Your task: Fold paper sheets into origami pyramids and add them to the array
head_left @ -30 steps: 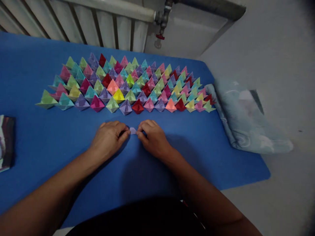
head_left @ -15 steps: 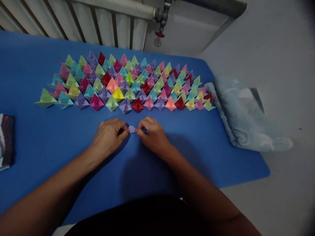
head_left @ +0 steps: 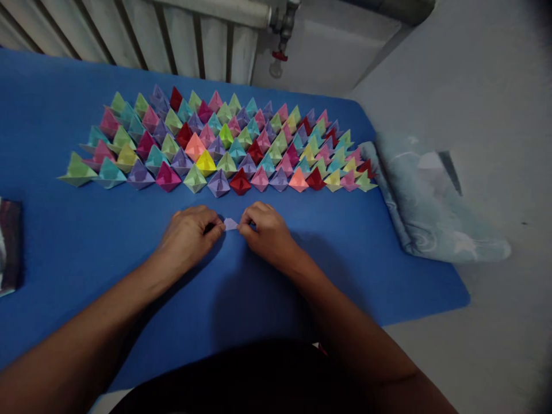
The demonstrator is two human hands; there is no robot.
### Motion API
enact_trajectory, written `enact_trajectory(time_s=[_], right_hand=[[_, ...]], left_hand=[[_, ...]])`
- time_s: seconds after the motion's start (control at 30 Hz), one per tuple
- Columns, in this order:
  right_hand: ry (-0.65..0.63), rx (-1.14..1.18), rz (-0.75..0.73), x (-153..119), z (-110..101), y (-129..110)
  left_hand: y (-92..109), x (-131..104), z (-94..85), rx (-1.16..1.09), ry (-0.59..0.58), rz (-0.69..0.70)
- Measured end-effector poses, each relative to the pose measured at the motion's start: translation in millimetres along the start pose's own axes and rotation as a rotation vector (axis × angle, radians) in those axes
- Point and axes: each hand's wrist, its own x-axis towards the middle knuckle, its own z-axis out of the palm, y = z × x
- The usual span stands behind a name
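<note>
A small folded piece of lilac paper (head_left: 230,223) is stretched between my two hands, just above or on the blue surface (head_left: 129,230). My left hand (head_left: 190,233) pinches its left end between thumb and forefinger. On the other side, my right hand (head_left: 265,233) pinches the right end the same way. The fingertips cover both ends of the paper; its middle shows. Directly beyond my hands, folded paper boats (head_left: 219,183) in many colours stand in several close rows.
A folded grey-green patterned cloth (head_left: 431,213) lies at the right by the wall. Part of a dark, patterned item (head_left: 11,244) shows at the left edge. Behind the surface are a white radiator (head_left: 181,43) and a pipe valve with a red handle (head_left: 280,56).
The whole view has shifted slightly. Both hands keep their pinch on the lilac paper, and a little more of its middle shows between the fingertips.
</note>
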Motion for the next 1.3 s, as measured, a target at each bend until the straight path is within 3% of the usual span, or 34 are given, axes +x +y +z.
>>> enact_trajectory(time_s=[0.2,0.47,0.6,0.73,1.07,1.3], right_hand=[[0.029,-0.003,0.029,-1,2,-4],[-0.107,-0.066,-0.020,-4,2,-4],[-0.140,-0.062,-0.012,-1,-2,-5],[-0.166,-0.035,-0.002,1,-6,-7],[-0.143,-0.066,0.043,8,-5,-13],[-0.151,-0.122,0.071,9,-8,-19]], left_hand=[[3,2,-0.5,0.060,-0.029,-0.042],[1,3,1.9,0.068,-0.021,-0.062],[-2,-2,8.3,0.045,0.068,0.092],[-2,-9,16.2,0.231,0.118,0.248],[-1,-30,26.0,0.503,0.182,0.377],[-17,-39,28.1,0.459,0.268,0.475]])
